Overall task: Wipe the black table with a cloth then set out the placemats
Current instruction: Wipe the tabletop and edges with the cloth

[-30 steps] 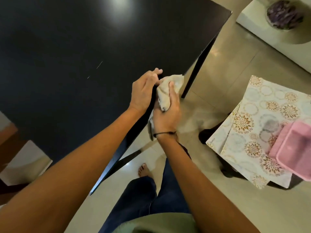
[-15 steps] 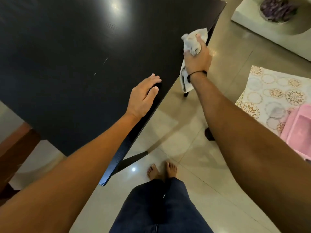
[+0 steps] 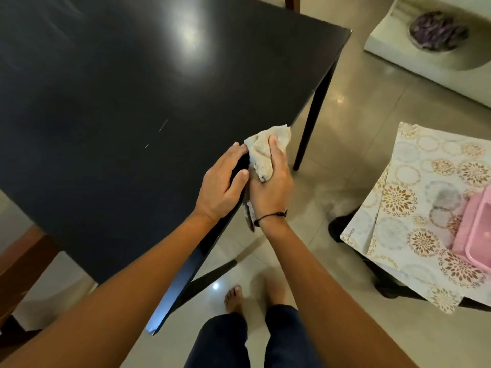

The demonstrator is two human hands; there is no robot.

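The left hand [image 3: 223, 185] lies flat on the table [image 3: 119, 107] at its right edge, fingers straight and loosely spread, fingertips touching the cloth [image 3: 265, 152]. The right hand [image 3: 271, 187] grips the bunched cloth just off that edge, fingers curled round it. Well apart to the right, the placemats [image 3: 414, 208] lie stacked on a dark stool, a pink tray [image 3: 475, 229] on top.

A black table [image 3: 119, 107] stands on the tiled floor [image 3: 345, 128], the left hand [image 3: 223, 184] resting on its edge.
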